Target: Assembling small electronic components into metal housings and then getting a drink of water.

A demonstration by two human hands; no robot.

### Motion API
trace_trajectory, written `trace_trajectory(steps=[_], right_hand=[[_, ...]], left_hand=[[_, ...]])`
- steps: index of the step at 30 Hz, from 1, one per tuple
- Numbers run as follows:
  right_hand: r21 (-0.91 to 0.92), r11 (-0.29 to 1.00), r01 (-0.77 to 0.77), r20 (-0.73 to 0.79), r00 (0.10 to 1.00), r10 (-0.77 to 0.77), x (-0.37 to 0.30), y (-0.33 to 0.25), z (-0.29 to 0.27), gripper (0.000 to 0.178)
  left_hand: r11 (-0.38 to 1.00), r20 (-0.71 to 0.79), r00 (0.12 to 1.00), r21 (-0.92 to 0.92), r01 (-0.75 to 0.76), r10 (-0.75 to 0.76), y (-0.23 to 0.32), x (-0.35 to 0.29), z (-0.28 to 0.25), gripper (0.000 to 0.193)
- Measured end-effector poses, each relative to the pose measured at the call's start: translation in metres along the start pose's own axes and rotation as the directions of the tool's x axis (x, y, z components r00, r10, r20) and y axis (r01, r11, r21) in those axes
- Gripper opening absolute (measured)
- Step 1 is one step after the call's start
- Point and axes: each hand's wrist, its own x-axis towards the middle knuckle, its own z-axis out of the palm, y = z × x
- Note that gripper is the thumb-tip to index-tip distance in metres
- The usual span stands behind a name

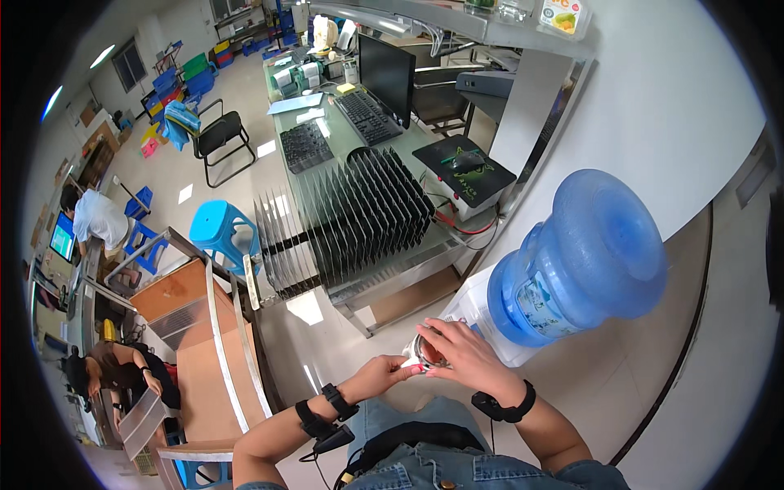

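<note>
Between my two hands, low in the middle of the view, is a small round cup (pixel 425 354) with a pale outside and a reddish inside. My left hand (pixel 380 378) grips its near left side, the thumb pressed against it. From the right, my right hand (pixel 467 356) closes over its upper rim, and its fingers hide part of the cup. Just beyond my right hand stands a white water dispenser (pixel 510 349), bearing a large blue water bottle (pixel 572 265) upside down.
Ahead, a glass-topped desk (pixel 347 167) carries a black rack of thin upright plates (pixel 359 220), keyboards and a monitor (pixel 386 80). A blue stool (pixel 219 224) and a metal-framed cart (pixel 214 367) stand left. Two other people (pixel 122 376) work at the far left.
</note>
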Motion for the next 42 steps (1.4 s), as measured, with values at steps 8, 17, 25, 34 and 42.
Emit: trace_trajectory(steps=[8, 17, 25, 34, 42], right_hand=[[-0.105, 0.994, 0.025, -0.023, 0.999, -0.028, 0.013, -0.005, -0.017, 0.075], [-0.106, 0.994, -0.006, 0.083, 0.996, 0.015, 0.027, -0.012, -0.024, 0.078], [-0.049, 0.997, 0.053, 0.074, 0.996, -0.050, 0.024, 0.000, -0.036, 0.083], [-0.136, 0.990, -0.022, 0.001, 1.000, 0.022, 0.027, -0.021, -0.064, 0.086], [-0.047, 0.985, -0.169, -0.106, 0.981, 0.163, 0.035, -0.040, -0.104, 0.087]], left_hand=[[0.996, 0.087, 0.993, -0.034, -0.080, 0.083, 0.022, 0.002, -0.020, 0.039], [0.999, 0.084, 0.996, -0.034, 0.016, -0.014, 0.023, 0.003, -0.032, 0.042], [0.997, 0.113, 0.993, -0.071, -0.028, 0.036, 0.058, -0.010, -0.041, 0.041], [0.905, 0.278, 0.958, -0.389, 0.172, -0.062, 0.075, -0.019, -0.057, 0.028], [0.914, 0.203, 0.977, -0.381, 0.143, -0.068, 0.138, -0.039, -0.059, 0.023]])
